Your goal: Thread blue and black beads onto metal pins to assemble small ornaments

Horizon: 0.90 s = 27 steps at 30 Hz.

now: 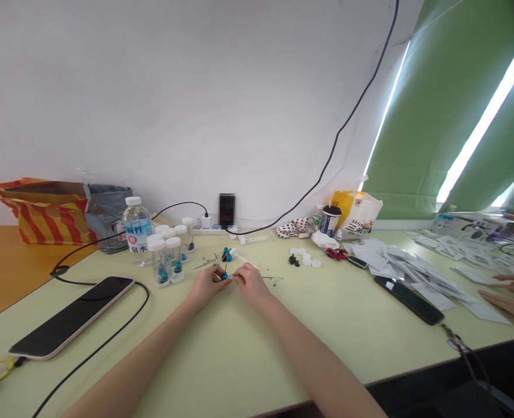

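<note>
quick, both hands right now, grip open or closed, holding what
left hand: closed, holding something too small to tell
right hand: closed, pinching a thin wire near a blue bead

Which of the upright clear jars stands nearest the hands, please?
The front jar on the right, closest to the left hand; the others sit farther off.

A: Clearest print?
B: The water bottle (136, 232). Chinese on its label: 碱性 at the top, 泉水 lower down, a pink mark between them.
A: Anything else legible?
B: Right of the bottle, by the wall, a white-and-yellow plastic bag (356, 216): SANM, with 三米 below it. The rest is lost in the folds.
A: The printed box (459, 226) well right of the bottle?
B: Too small to read.
</note>
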### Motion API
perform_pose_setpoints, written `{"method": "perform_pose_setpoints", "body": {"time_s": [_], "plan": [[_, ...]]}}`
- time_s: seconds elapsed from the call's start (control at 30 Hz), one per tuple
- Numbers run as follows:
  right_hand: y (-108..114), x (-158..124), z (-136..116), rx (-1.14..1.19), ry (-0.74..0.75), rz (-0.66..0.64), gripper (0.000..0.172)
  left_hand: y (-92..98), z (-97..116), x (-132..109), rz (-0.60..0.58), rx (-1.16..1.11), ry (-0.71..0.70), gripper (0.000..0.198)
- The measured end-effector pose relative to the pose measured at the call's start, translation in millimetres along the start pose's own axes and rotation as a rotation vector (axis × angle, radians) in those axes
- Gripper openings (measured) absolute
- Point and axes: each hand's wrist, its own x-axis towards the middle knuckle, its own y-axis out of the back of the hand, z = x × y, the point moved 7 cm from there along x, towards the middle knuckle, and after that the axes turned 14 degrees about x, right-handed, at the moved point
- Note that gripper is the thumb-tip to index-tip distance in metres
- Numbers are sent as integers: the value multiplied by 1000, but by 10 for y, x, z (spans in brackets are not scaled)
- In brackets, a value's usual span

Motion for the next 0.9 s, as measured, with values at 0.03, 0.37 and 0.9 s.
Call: {"method": "perform_pose_setpoints", "body": {"time_s": [0.03,0.37,0.9], "plan": [[3,1,-5,0,2,0,12,1,1,-1,-1,0,1,18],[8,4,-26,-1,-8,-6,5,7,21,2,-9,-12,-5,18],[-2,1,-30,-37,-16,-41,13,3,25,-4,-14,19,-2,21]]}}
